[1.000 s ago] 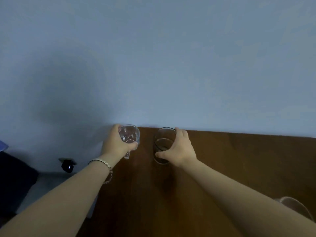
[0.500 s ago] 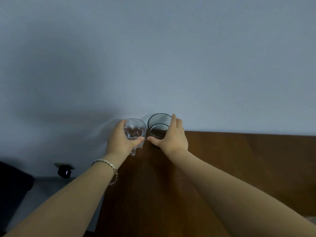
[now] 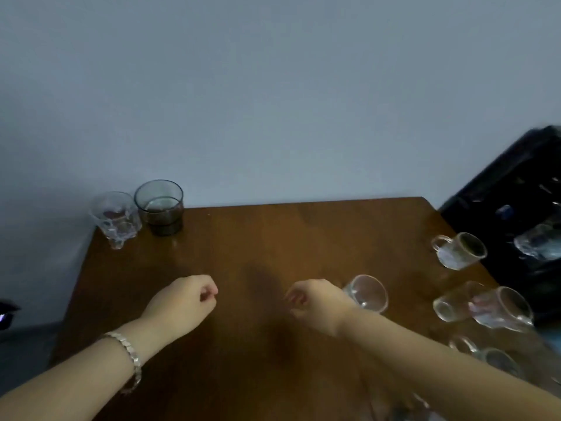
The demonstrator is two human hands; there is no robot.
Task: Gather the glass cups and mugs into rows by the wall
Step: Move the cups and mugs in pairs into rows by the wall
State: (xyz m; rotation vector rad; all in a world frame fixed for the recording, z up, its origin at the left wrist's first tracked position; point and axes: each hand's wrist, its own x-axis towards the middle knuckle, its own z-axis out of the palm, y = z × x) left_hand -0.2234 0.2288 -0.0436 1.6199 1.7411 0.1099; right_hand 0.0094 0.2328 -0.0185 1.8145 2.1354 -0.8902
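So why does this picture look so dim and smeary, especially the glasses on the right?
Head view: the light is dim and flat, with a soft shadow on the table between the left hand and right hand. The clear mugs at the right edge are smeared and stretched, as a wide-angle lens and motion would do. The dark tumbler by the wall is sharper.

A plain domestic-looking room, probably a home: a brown wooden counter (image 3: pixel 273 268) stood against a bare pale wall (image 3: pixel 273 101), with household glass mugs (image 3: pixel 460 255) and cups (image 3: pixel 159 208) on it.
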